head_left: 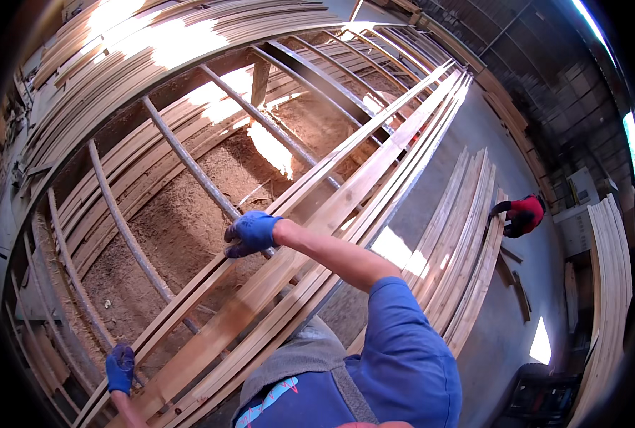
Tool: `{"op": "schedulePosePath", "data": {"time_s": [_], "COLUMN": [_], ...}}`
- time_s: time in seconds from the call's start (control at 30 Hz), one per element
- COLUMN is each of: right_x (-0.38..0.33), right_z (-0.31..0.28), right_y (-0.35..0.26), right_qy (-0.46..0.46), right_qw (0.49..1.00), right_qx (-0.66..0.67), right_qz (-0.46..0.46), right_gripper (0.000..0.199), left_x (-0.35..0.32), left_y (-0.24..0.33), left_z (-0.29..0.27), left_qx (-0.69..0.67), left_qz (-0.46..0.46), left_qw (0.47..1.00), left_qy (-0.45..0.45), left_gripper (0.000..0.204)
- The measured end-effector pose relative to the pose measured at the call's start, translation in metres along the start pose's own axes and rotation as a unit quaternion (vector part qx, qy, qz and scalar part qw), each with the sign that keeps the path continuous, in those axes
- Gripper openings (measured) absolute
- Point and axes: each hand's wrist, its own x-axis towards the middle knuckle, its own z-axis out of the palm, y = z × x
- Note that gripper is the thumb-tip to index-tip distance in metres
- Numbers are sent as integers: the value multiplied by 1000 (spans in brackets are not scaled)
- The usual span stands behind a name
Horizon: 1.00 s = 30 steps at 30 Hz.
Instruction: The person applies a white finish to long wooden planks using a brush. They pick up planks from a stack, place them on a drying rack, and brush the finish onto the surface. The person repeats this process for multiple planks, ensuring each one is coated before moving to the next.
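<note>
A long thin wooden slat (317,182) lies along the near edge of a metal rack (189,167), beside several more slats (346,214) already lined up next to it, so the laying out looks partly done; much of the rack stays bare, with sawdust below. The right hand (252,232), in a blue glove, has its fingers curled over the slat about midway. The left hand (120,367), also gloved, sits at the slat's near end, though the dim rim makes its grip impossible to tell. More slats (467,235) lie on the floor (506,314) to the right, near a crouching person in red (524,215).
</note>
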Motion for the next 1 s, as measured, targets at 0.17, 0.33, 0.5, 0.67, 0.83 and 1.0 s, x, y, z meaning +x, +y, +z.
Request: {"op": "schedulePosePath", "data": {"time_s": [0.17, 0.33, 0.5, 0.67, 0.83, 1.0], "right_x": [15, 14, 18, 25, 47, 94], "right_z": [-14, -8, 11, 19, 3, -44], "right_y": [18, 17, 24, 26, 24, 14], "right_qy": [-108, -62, 43, 84, 152, 279], "right_qw": [992, 997, 997, 993, 976, 934], "right_qx": [0, -9, -67, -78, -145, -211], "right_qz": [63, 42, -7, -20, -50, -77], "right_gripper": [60, 61, 58, 55, 54, 48], "left_x": [6, -1, 3, 8, 26, 66], "left_y": [-11, -28, -16, -6, -25, -37], "left_z": [-2, 4, -11, -18, -30, -69], "left_qx": [-6, -44, -48, 14, 142, 166], "left_qz": [-45, -43, -3, -18, -2, 5], "left_qw": [998, 998, 999, 1000, 990, 972], "left_qy": [-42, -10, -10, -20, 16, 164], "left_gripper": [28, 28, 30, 26, 19, 23]}}
